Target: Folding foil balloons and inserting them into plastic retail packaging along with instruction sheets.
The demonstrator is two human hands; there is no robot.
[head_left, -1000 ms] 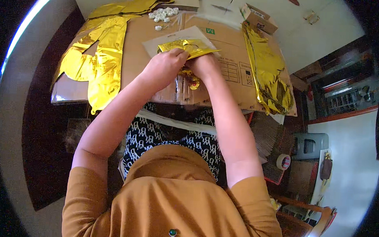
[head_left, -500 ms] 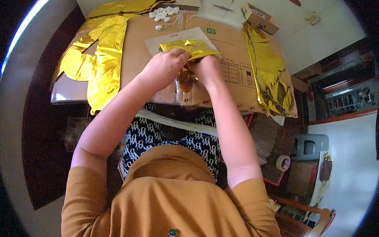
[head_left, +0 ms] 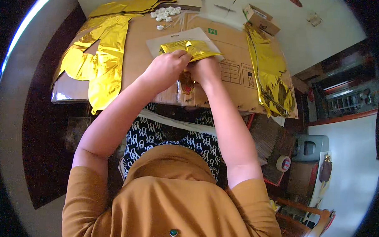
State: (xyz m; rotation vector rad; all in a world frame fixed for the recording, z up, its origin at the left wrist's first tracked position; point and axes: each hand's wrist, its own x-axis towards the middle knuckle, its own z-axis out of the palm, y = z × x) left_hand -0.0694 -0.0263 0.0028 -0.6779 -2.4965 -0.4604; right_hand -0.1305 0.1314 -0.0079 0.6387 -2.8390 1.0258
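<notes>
Both my hands work at a folded gold foil balloon (head_left: 196, 47) above the middle of the cardboard-covered table. My left hand (head_left: 168, 68) has its fingers closed on the foil's near left edge. Pressed close beside it, my right hand (head_left: 205, 71) grips the foil's near edge from below, its fingertips hidden under the fold. Beneath the foil lies a pale, see-through plastic bag (head_left: 156, 45) with a hang slot at its top edge. A dark, shiny strip with a red mark (head_left: 187, 89) shows below my hands.
Flat gold foil balloons (head_left: 105, 65) lie along the left, with more at the far left. Another gold foil stack (head_left: 270, 75) covers the right side, a small cardboard box (head_left: 261, 20) behind it. Small white pieces (head_left: 165, 12) sit at the back. A tape roll (head_left: 283, 163) is lower right.
The view has shifted very slightly. My hands keep their hold on the folded foil in nearly the same place, with only a small shift of the fingers.
</notes>
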